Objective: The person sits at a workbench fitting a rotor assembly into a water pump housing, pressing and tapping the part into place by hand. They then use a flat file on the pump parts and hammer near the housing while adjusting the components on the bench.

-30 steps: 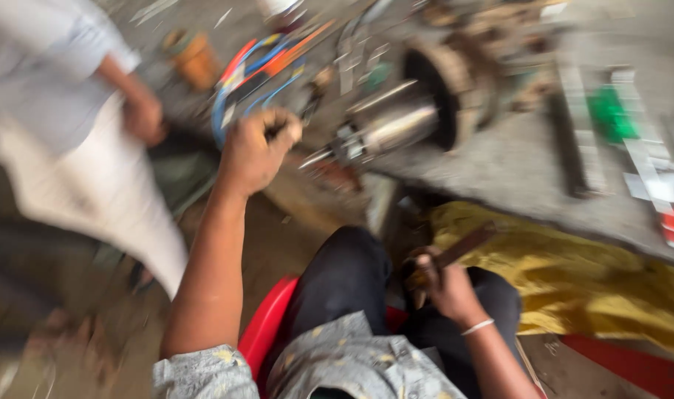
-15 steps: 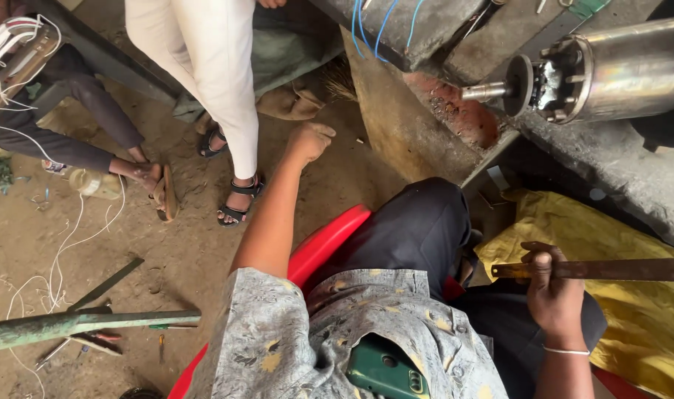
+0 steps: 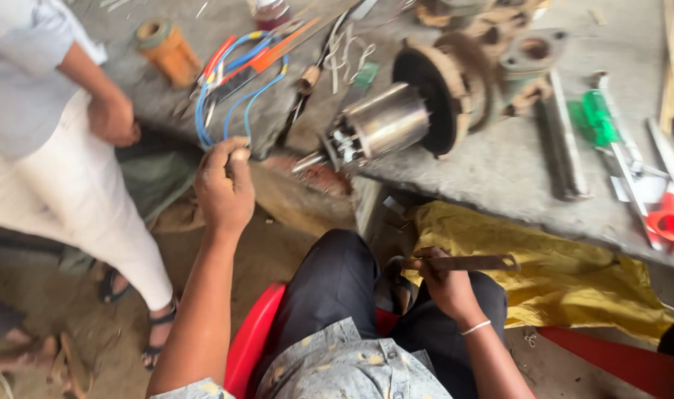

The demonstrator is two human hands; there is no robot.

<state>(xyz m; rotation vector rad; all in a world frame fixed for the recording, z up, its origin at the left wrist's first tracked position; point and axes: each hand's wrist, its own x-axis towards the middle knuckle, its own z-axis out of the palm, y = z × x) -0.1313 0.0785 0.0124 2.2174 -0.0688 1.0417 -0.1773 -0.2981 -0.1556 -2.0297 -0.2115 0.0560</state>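
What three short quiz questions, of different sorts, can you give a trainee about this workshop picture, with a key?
1. True or false: the left hand grips the blue wires at the edge of the bench.
2. What does the right hand hold?
A. a green screwdriver
B. a flat rusty metal bar
C. an orange spool
3. Fill in: the metal cylinder lies on its side, with its shaft pointing toward the ____ hand.

Key
1. True.
2. B: the metal bar lies across the lap, above the yellow cloth. The green screwdriver and the orange spool lie on the bench, untouched.
3. left.
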